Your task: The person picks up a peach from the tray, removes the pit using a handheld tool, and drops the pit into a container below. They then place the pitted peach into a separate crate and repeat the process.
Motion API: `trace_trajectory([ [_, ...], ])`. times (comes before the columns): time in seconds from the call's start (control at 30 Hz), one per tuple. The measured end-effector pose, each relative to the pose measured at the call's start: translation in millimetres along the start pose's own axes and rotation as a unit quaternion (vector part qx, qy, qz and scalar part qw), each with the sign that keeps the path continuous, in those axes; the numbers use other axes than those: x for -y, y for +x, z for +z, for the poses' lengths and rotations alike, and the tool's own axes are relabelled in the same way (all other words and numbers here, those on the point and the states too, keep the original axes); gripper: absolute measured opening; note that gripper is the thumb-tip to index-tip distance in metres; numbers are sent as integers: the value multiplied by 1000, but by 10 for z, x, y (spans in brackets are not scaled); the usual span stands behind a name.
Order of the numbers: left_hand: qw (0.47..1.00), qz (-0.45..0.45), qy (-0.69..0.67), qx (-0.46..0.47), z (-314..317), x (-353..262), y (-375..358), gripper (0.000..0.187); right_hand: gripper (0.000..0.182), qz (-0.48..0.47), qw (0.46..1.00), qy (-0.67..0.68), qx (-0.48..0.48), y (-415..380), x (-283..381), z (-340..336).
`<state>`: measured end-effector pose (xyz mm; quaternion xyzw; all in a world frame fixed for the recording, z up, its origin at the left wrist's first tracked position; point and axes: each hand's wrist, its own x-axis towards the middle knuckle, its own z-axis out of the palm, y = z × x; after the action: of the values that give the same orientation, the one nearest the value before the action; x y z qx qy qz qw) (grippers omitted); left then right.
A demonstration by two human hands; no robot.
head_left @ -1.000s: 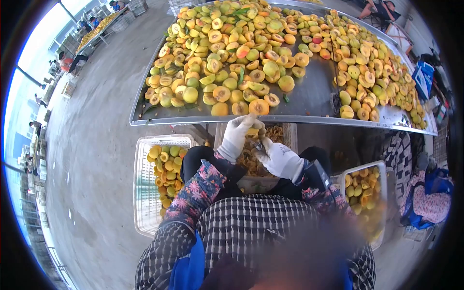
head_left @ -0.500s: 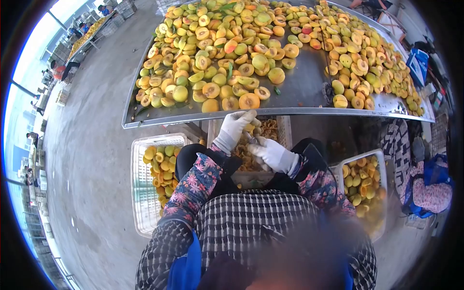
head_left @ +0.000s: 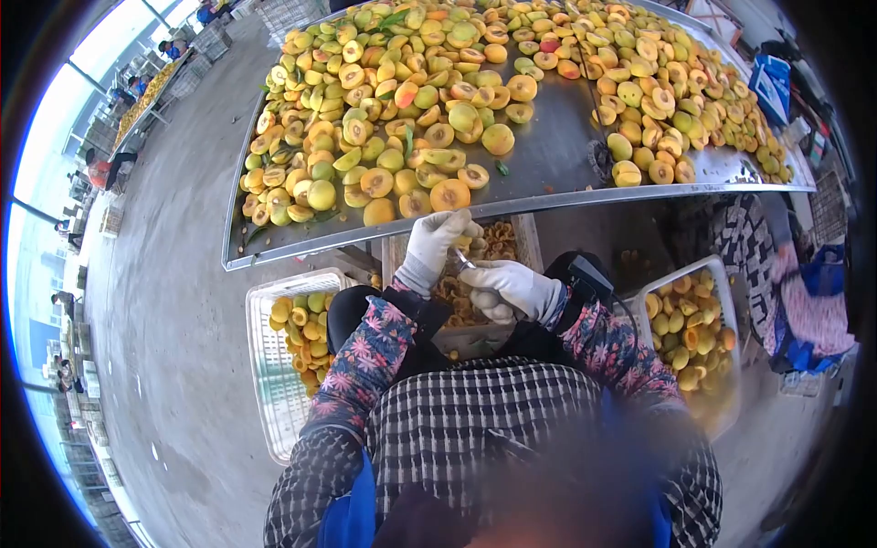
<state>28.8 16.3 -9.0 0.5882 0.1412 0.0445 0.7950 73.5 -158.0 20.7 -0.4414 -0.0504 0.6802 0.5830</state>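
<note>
My left hand [head_left: 433, 247], in a white glove, is closed round a yellow peach half [head_left: 465, 244] just below the near edge of the metal table [head_left: 548, 196]. Most of that fruit is hidden by the fingers. In my right hand [head_left: 519, 288], also gloved, a small metal tool [head_left: 463, 259] is gripped, its tip at the peach half; the shape of its working end cannot be made out. Under both hands stands a crate [head_left: 530, 251] with cut peach scraps [head_left: 500, 242] in it. Many halved peaches [head_left: 375, 100] are heaped on the table above.
A white basket [head_left: 265, 365] with peach halves stands to my left, and another basket [head_left: 728, 320] of them to my right. Bags [head_left: 813, 310] lie at the far right. Other people work at a distant table [head_left: 151, 105] on the left.
The view has shifted slightly, so the table appears lower on the left side. My hands stay together at the peach half, and the metal tool now shows more plainly.
</note>
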Motion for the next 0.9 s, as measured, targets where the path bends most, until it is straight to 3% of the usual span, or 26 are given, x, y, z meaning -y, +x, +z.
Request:
trace_trajectory([
  [0.03,999,26,-32,17,4,3,-1,38,15,-1,1000,17,15,-3,-14,-13],
  [0.23,971,-59,-229,26,77,50,-17,38,24,4,994,79,73,-49,-105,-205],
  [0.33,971,-79,-224,-20,198,1,-86,39,27,12,991,100,87,-73,-145,-259],
  [0.43,920,-100,-380,-9,149,14,-122,38,28,-3,988,104,116,-130,-159,-280],
  [0.53,964,-26,-243,-105,19,-141,-268,37,26,-36,990,78,110,-200,-141,-311],
  [0.6,983,44,-112,-138,-282,-293,-363,36,24,-43,994,-104,-6,-223,-128,-301],
  [0.63,974,78,-30,-213,-585,-301,-388,37,25,-50,976,-202,-64,-226,-156,-310],
  [0.67,913,153,167,-339,-1186,18,-293,34,28,-85,917,-376,-98,-185,-238,-459],
  [0.7,873,30,349,-339,-1043,-530,-582,28,32,-103,875,-454,-136,-222,-247,-430],
  [0.73,812,70,463,-348,-1218,-584,-699,23,38,-119,824,-526,-171,-288,-259,-367],
  [0.77,704,129,594,-368,-1342,-640,-750,24,45,-135,766,-594,-205,-325,-279,-328],
  [0.87,726,97,588,-343,-1309,-712,-586,25,53,-218,727,-615,-213,-179,-386,-447],
  [0.9,742,82,587,-313,-1174,-737,-468,25,53,-198,726,-623,-213,-182,-351,-390],
])
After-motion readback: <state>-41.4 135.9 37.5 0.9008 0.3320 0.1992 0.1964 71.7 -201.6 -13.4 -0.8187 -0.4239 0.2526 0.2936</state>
